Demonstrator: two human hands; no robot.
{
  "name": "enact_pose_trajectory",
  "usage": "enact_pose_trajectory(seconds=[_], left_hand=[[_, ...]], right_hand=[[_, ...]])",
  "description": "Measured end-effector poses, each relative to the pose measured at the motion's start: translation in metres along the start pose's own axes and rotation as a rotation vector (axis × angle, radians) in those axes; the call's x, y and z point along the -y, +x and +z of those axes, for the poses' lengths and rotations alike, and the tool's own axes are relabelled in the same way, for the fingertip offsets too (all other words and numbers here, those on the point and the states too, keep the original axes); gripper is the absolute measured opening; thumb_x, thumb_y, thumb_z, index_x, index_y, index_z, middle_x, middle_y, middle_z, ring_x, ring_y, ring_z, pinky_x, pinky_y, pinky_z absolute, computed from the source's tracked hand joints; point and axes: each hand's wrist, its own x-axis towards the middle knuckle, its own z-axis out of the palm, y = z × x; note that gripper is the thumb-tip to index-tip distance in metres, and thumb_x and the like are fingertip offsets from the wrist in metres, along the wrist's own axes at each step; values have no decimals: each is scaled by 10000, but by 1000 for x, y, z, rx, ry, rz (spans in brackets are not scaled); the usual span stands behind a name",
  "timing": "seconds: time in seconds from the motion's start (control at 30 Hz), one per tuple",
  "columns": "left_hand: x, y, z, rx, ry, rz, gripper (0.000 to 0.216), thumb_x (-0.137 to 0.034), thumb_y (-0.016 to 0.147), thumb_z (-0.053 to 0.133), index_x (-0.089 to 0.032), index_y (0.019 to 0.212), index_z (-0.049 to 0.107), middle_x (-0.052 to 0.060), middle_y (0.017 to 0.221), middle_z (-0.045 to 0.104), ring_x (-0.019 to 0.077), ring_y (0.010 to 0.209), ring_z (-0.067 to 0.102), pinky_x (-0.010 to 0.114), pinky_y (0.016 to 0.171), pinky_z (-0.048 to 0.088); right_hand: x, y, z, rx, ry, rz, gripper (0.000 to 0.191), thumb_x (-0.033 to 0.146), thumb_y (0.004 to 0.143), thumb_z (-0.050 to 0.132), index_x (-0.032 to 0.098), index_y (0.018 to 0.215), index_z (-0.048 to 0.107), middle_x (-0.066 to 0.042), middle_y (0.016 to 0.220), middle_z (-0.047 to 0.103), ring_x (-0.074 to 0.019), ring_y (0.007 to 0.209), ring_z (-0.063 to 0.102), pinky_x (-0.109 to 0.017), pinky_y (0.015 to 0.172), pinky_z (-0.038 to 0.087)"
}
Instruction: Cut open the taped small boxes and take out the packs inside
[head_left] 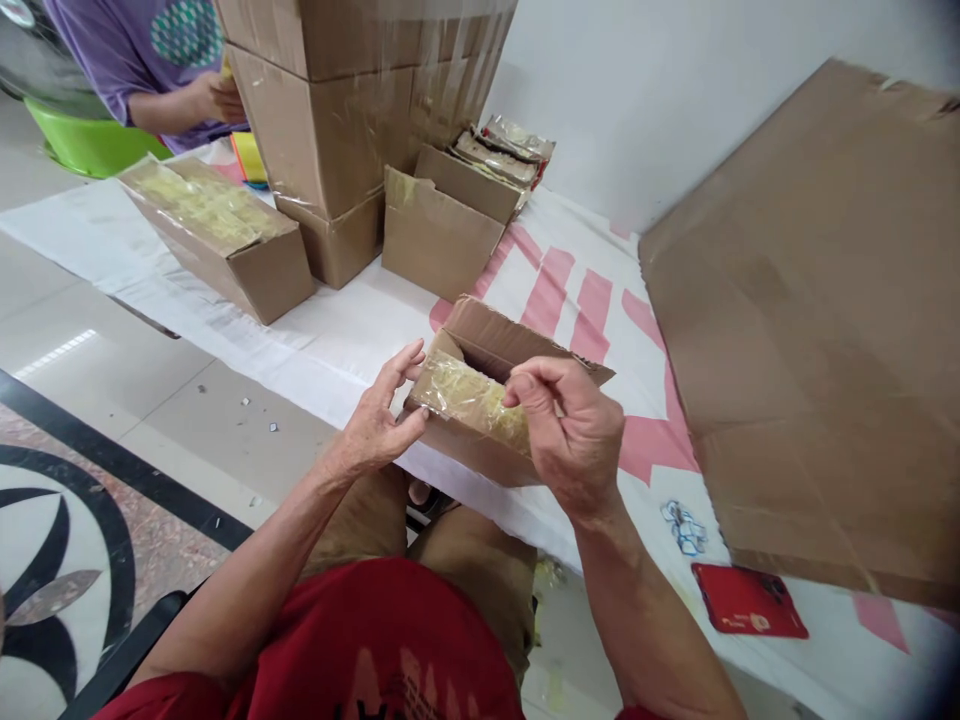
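Observation:
A small open cardboard box [495, 345] sits on the white and pink sheet [352, 335] right in front of me. A clear plastic packet of yellowish strands [469, 398] lies across the box's near rim. My left hand [379, 420] pinches the packet's left end between thumb and fingers. At the packet's right end, my right hand [574, 430] grips it with curled fingers.
A long box filled with packets [221, 235] lies to the left, next to a stack of taped cartons [352, 100] and an open box [442, 225] with more packets. Flat cardboard [817, 330] leans at right. A red phone [748, 600] lies near it. Another person in purple [161, 60] sits beyond.

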Motion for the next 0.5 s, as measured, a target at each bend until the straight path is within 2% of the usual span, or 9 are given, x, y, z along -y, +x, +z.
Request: enact_pose_trajectory(seconds=[0.13, 0.27, 0.37, 0.5], left_hand=[[-2, 2, -1, 1, -5, -11, 812, -156, 802, 673, -264, 1574, 445, 107, 1339, 656, 314, 1401, 537, 525, 1234, 361], [-9, 1, -2, -2, 29, -41, 796, -175, 794, 676, -269, 1557, 473, 104, 1422, 629, 304, 1345, 576, 509, 1213, 387], [-12, 1, -6, -1, 85, -55, 773, -216, 805, 705, -265, 1546, 492, 110, 1495, 591, 320, 1376, 554, 511, 1215, 387], [-16, 0, -11, -13, 107, -61, 739, -270, 810, 767, -258, 1514, 543, 104, 1488, 611, 323, 1375, 567, 496, 1226, 393]], right_hand=[[-5, -16, -7, 45, -9, 91, 142, 333, 1009, 627, 240, 960, 722, 7, 755, 717, -162, 678, 678, -315, 679, 544], [-11, -30, -15, 8, 190, 260, 183, 359, 962, 695, 249, 1109, 698, 30, 768, 707, -140, 606, 659, -299, 628, 564], [-13, -40, -23, -11, 277, 326, 174, 381, 925, 736, 236, 1004, 681, 19, 808, 706, -126, 582, 642, -288, 596, 569], [-23, -67, -48, -112, 223, 394, 186, 402, 908, 741, 227, 922, 679, 16, 756, 697, -132, 581, 634, -289, 592, 558]])
